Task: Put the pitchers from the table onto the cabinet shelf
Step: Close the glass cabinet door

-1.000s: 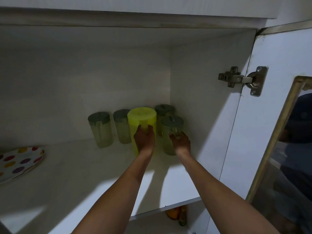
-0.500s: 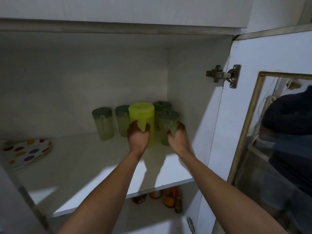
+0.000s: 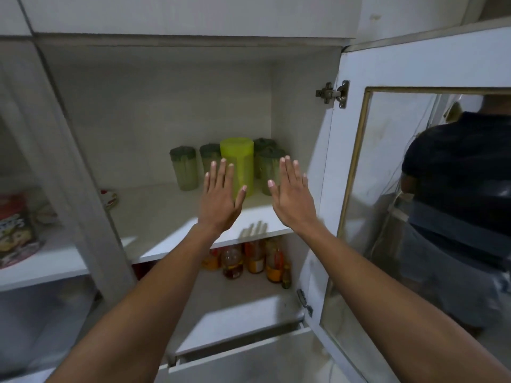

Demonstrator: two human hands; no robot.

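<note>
A bright yellow-green pitcher (image 3: pixel 239 161) stands upright near the back right of the white cabinet shelf (image 3: pixel 171 217). Several pale green pitchers with dark lids flank it: one at the far left (image 3: pixel 184 170), one behind it (image 3: pixel 208 156), one at the right (image 3: pixel 269 168) and one at the back corner (image 3: pixel 264 143). My left hand (image 3: pixel 222 197) hovers flat in front of the yellow-green pitcher, fingers spread, holding nothing. My right hand (image 3: pixel 293 194) is raised the same way in front of the right pitcher, apart from it.
The glass cabinet door (image 3: pixel 414 189) stands open at the right and reflects a person in a dark shirt. Bottles (image 3: pixel 249 258) fill the lower shelf. A dotted plate (image 3: pixel 110 197) lies at the shelf's left. A printed tin (image 3: pixel 16 228) sits in the left compartment.
Both hands have let go of the yellow-green pitcher and the right green pitcher and drawn back toward me with fingers spread. My view has pulled away from the cabinet.
</note>
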